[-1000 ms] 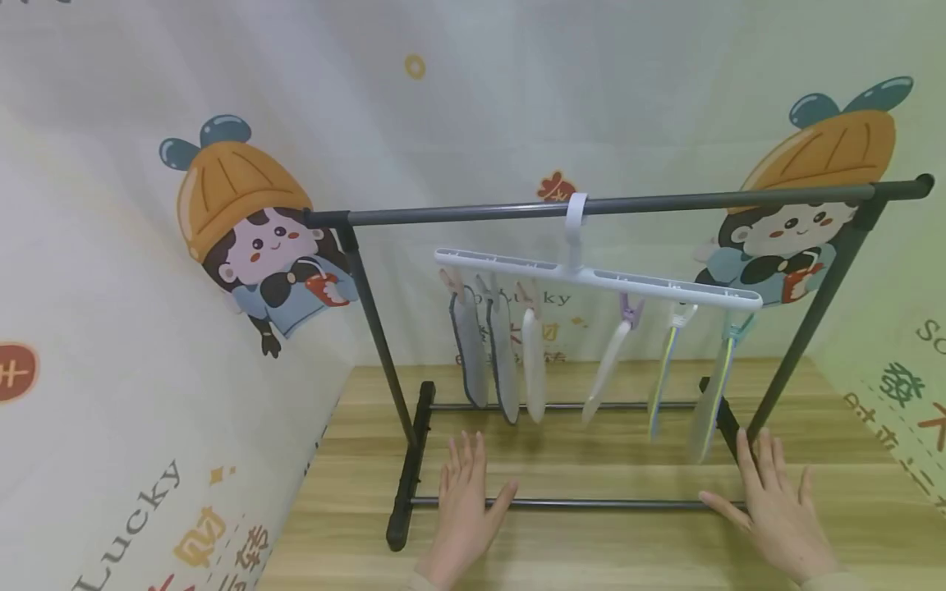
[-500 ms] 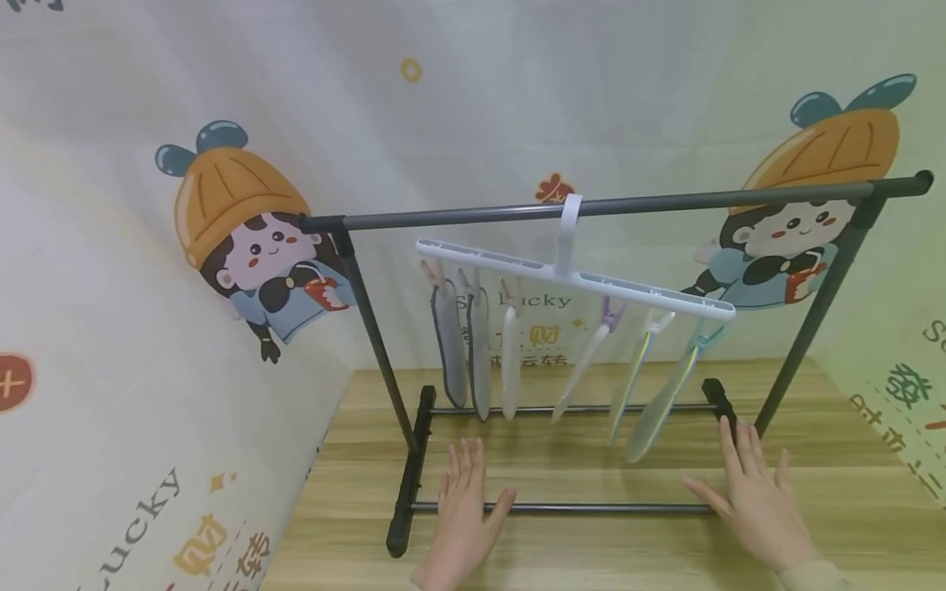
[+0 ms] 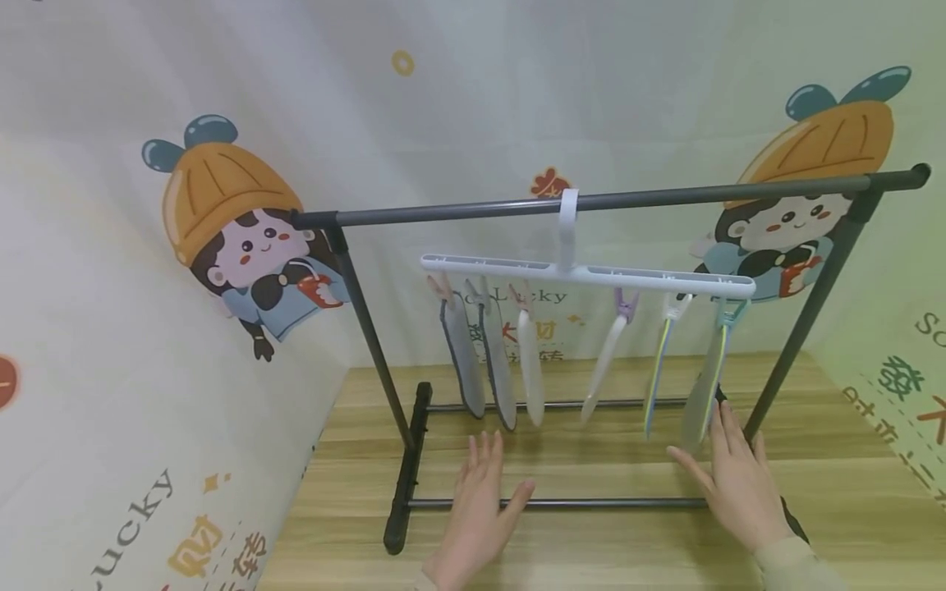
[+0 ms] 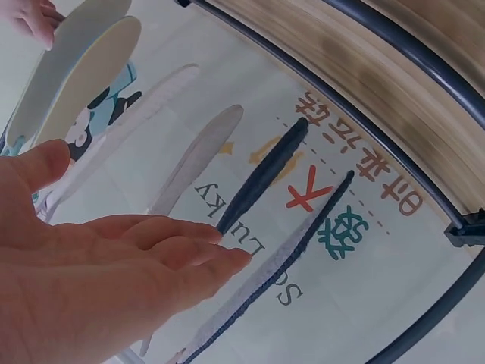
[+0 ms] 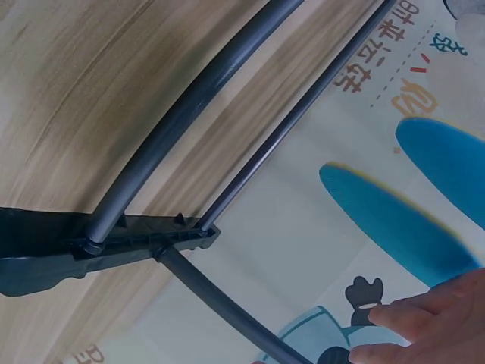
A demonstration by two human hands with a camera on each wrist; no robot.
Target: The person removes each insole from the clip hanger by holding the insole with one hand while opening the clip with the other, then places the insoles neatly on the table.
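A white clip hanger [image 3: 591,276] hooks over the top bar of a black rack [image 3: 458,213]. Shoe insoles dangle from its clips: two dark-edged ones [image 3: 498,365] and a pale one [image 3: 530,369] on the left, then another pale one [image 3: 604,369] and two with yellow-blue edges [image 3: 658,377] on the right. My left hand [image 3: 480,513], fingers straight, is raised below the left-hand insoles. My right hand [image 3: 742,484] has straight fingers beside the rightmost insole [image 3: 708,386]; whether they touch is unclear. Blue insole faces [image 5: 398,220] show in the right wrist view.
The rack's lower front bar [image 3: 613,502] runs between its black feet [image 3: 406,476] on a wood-grain tabletop [image 3: 340,533]. A printed cloth [image 3: 458,107] with cartoon figures and lettering covers the surroundings behind and at both sides.
The hanger's right end tipped down and its insoles swung left; now it hangs nearly level. My right hand has moved left toward the insoles, and my left hand has shifted slightly right.
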